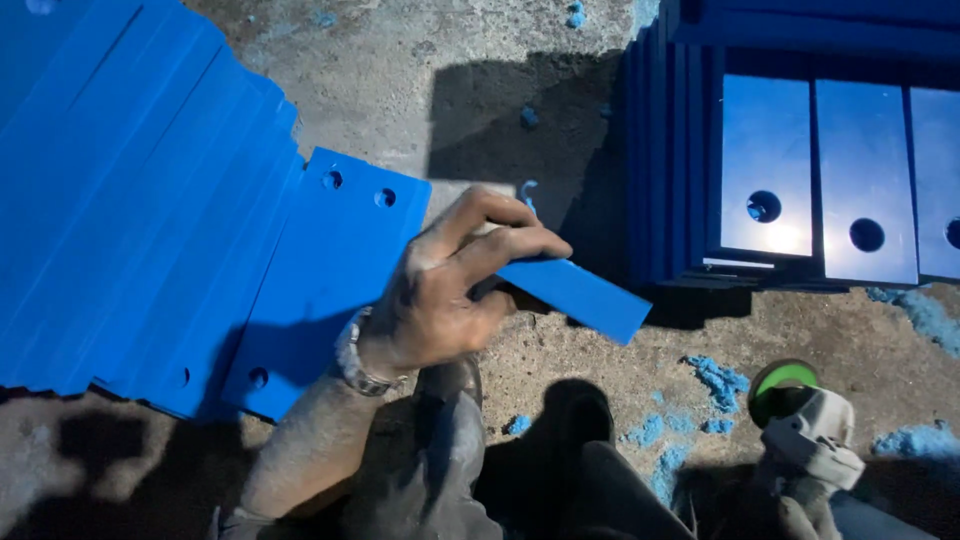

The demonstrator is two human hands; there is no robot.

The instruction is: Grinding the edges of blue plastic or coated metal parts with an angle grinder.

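The left hand [445,290] is curling its fingers and thumb around one end of a narrow blue plastic strip [580,295], pinching it firmly; the knuckles are dusty and a metal wristwatch [355,358] is sitting on the wrist. The strip is pointing away from the hand toward the lower right, flat, smooth and straight-edged, hovering just above the concrete floor [420,80]. The right hand [800,500] is showing only partly at the bottom edge, right of the strip, seeming to be wrapping around the grey body of a power tool [815,435] with a green round head; how tightly it is closing I cannot tell.

Left of the strip, a fanned pile of blue plastic plates [150,200] is lying overlapped on the floor, the nearest plate having small round holes near its corners and touching the wrist area. Above and right of the strip, a stack of blue plates [765,165] is standing in rows, their glossy faces reflecting light, each drilled with one larger round hole. Fluffy blue shavings [715,380] are lying scattered on the rough, pitted floor below the strip, near the tool. Dark shoes [585,415] are showing beneath the strip.
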